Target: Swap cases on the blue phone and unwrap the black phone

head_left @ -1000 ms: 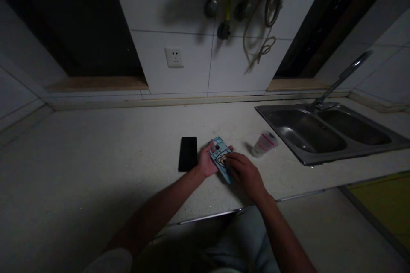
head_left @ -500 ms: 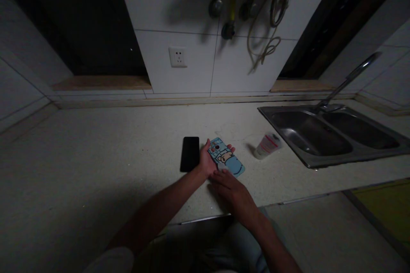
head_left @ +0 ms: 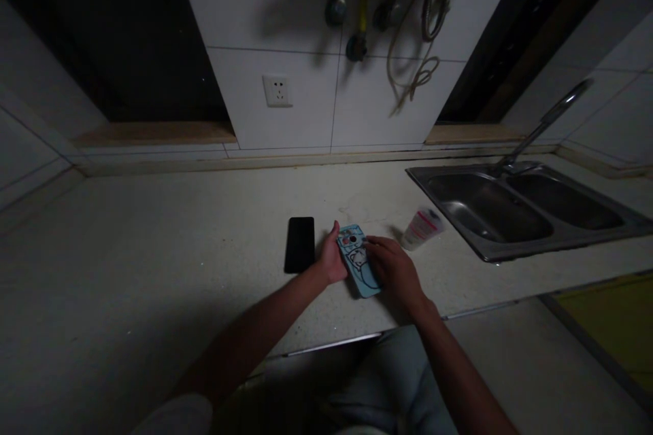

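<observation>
A light blue phone case (head_left: pixel 357 260) with a cartoon figure lies on the pale countertop (head_left: pixel 178 238) near its front edge. My left hand (head_left: pixel 332 260) grips the case's left side, thumb up along the edge. My right hand (head_left: pixel 392 268) rests on the case's right side, its fingers curled over the cartoon print. A black phone (head_left: pixel 300 244) lies flat just left of my left hand, untouched.
A small white tube (head_left: pixel 421 228) with a red band lies on its side right of the case. A steel double sink (head_left: pixel 515 207) with a tap (head_left: pixel 545 119) sits at the right. A wall socket (head_left: pixel 277 91) and hanging hoses (head_left: pixel 403 13) are on the tiled wall.
My right hand came forward from the near edge back onto the case's right side. The case has turned, its long side now pointing more toward me. The left hand kept its hold.
</observation>
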`<state>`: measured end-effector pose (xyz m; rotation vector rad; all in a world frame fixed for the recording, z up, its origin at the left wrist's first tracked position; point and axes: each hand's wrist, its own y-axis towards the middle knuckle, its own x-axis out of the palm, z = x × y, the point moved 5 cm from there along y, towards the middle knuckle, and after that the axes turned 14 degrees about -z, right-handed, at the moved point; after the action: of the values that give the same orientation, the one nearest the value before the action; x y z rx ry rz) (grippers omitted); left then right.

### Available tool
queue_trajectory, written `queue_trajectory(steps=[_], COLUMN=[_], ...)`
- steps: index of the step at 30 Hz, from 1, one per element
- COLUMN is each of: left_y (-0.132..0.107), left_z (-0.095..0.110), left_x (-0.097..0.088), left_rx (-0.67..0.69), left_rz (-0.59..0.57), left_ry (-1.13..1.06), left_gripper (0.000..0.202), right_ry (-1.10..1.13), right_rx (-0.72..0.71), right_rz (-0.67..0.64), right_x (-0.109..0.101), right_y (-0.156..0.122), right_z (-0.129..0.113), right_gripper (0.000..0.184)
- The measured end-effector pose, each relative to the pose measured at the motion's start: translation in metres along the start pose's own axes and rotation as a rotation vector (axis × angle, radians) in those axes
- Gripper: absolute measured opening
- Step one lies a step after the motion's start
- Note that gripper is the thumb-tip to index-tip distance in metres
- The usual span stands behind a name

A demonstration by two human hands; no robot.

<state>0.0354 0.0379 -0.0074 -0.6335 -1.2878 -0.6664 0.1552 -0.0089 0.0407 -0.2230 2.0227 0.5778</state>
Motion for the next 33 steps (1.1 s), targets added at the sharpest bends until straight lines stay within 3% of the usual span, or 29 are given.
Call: queue_trajectory(steps=[5,10,15,19,23,29,33], left_y=[-0.002,-0.001,-0.001,0.0,0.001,0.0,-0.001], left_z=[-0.011,-0.014,-0.008,-0.001,0.003,0.001,0.0], left_x=[0.008,0.0,-0.013,-0.011,-0.009,-0.012,-0.009], left_rx=[-0.085,-0.073,-0.06,-0.037,0.02,-0.031,-0.061], left_rz=[-0.022,-0.053,-0.022,-0.048,-0.027,-0.043,-0.063], left_ry=[0.06,0.061,0.038,0.001,-0.042,-0.049,-0.036], left_gripper=[0.07,0.071,0.075,0.078,0.082,0.083,0.082], right_ry=[-0.066,-0.167,-0.189,-0.168,-0.023,0.068,0.02], right_rx=[0.167,0.131,0.062,-0.064,-0.182,-0.298,-0.208], right_rz=[0.043,-0.053,-0.111,-0.273,-0.337,-0.304,-0.179], right_x=[-0.006,0.011,0.016,0.017,0.009,-0.009,-0.012], right_y=[0.052,0.07,0.054,0.028,-0.003,-0.028,-0.023], right_z=[0.003,-0.027,-0.046,-0.058,-0.065,-0.041,-0.007], right_gripper=[0.024,0.021,0.024,0.021,0.018,0.022,0.022])
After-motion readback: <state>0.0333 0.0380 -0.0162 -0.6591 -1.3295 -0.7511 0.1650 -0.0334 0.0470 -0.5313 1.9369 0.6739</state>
